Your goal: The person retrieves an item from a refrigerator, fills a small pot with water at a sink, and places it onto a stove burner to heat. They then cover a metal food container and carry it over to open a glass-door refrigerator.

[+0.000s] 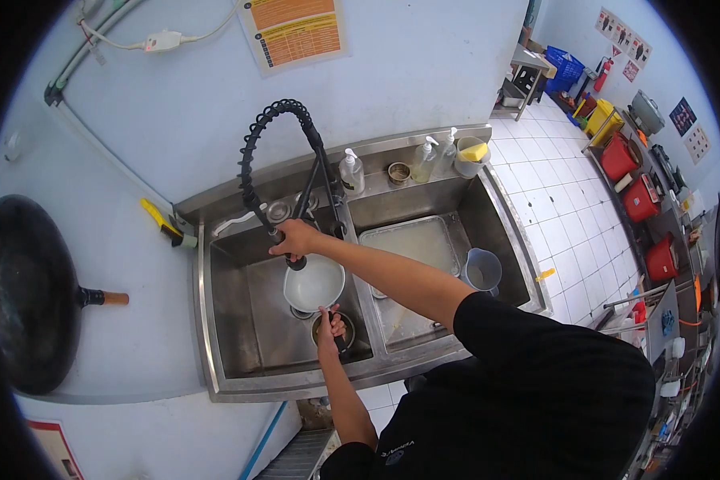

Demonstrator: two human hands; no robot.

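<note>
My right hand is wrapped round the black spray head of a coiled pull-down faucet, above the left sink basin. Just below the nozzle is a pan with a white inside. My left hand is closed round its black handle, on the side near my body. Under that hand a round metal pot shows in part at the bottom of the basin. Whether water is running I cannot tell.
The right basin holds a rectangular tray and a clear jug. Pump bottles, a small metal bowl and a tub with a yellow sponge line the back ledge. A wok hangs left, near a yellow-handled brush.
</note>
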